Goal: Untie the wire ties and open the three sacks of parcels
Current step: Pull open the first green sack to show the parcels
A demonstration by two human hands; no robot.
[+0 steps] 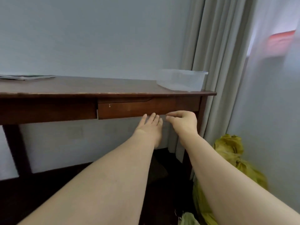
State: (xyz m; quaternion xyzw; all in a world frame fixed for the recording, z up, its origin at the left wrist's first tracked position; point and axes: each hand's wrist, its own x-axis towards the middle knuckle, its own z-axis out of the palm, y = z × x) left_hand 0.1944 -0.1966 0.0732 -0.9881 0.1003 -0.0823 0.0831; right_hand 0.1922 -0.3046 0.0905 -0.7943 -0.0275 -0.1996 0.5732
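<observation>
- Two bare forearms are filling the bottom of the view, both reaching out towards a dark wooden desk.
- The left hand is lying flat with its fingers straight and together, released, with the tips sitting right at the lower edge of the drawer.
- The right hand is hanging just beside it, with fingers curling in and thumb meeting the fingertips. I honestly can't tell if it's pinching anything.
- The yellow-green sack is slumping on the floor by the curtain, below and to the right of the right hand. The right forearm is crossing in front of it, and neither hand is touching it.
- A paler green bit of sacking is poking up at the very bottom edge between the arms, well apart from both hands.
- A clear plastic tub is sitting on the desk's right end, and some papers are lying at the far left.
</observation>
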